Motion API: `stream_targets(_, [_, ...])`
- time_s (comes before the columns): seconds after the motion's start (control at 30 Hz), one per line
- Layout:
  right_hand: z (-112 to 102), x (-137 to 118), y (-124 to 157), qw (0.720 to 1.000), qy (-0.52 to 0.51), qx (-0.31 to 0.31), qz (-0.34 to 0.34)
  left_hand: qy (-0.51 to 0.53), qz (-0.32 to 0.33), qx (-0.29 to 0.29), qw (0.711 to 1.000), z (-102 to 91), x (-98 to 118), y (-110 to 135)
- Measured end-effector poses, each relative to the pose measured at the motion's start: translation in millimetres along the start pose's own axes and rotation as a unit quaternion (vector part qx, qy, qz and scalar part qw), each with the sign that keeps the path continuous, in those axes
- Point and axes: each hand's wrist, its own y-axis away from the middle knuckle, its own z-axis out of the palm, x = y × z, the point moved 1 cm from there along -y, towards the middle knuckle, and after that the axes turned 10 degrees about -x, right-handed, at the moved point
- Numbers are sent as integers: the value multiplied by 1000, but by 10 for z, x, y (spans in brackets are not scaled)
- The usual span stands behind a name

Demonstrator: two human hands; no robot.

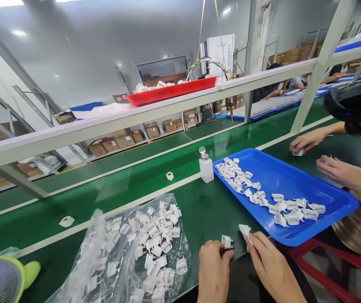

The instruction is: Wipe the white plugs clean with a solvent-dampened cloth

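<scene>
Near the front edge of the green work surface, my left hand is closed on a small white plug adapter, its dark pins pointing right. Just to the right, my right hand pinches a folded white wipe between thumb and fingers. The wipe and the adapter are apart. Left of my hands lies a clear plastic bag with many similar white adapters on and in it. A blue tray beyond my right hand holds more adapters in two groups.
A white pump bottle stands beside the tray, its metal lid raised. Single white pieces lie on the green belt. A green fan is at lower left. A red tray rests on the shelf overhead. At right, a co-worker's hands work close by.
</scene>
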Motion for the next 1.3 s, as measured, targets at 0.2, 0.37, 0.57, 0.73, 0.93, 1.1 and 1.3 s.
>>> stream_targets(0.2, [123, -5, 119, 988, 106, -43, -102, 57, 174, -42, 982, -71, -213, -97])
stream_targets(0.37, [348, -45, 142, 957, 187, -55, -215, 24, 207, -85, 974, 6, -283, -290])
stream_targets(0.57, [309, 33, -14, 955, 211, -60, -198, 10, 209, -113, 971, -15, -311, -331])
stream_targets(0.73, [308, 52, -122, 953, 221, -65, -196, 30, 196, -98, 975, 10, -316, -317])
stream_targets(0.93, [338, 8, 102, 946, 199, -92, -238, 66, 193, -89, 975, 51, -304, -281])
stream_targets(1.1, [99, -13, 167, 982, 56, -100, -151, 130, 189, -78, 970, -6, -313, -243])
stream_targets(1.3, [12, -84, 123, 987, -154, 28, 26, 408, 138, -74, 900, -55, -131, 11])
